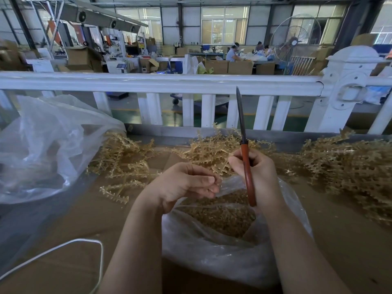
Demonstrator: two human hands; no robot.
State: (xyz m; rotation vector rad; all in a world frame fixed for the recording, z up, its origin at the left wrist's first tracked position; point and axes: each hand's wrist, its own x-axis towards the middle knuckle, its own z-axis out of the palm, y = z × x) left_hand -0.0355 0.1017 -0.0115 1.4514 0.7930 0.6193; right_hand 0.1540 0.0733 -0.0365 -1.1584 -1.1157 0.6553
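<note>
Head view: right hand (pixel 257 174) holds red-handled blade (pixel 246 163) upright.

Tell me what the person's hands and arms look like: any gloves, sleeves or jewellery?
Both the left hand and the right hand are bare: no gloves, and no rings that show. The left forearm and right forearm are bare too, with no sleeve, watch or band in view down to the picture's lower edge. The nails that show look short and unpainted.
</note>
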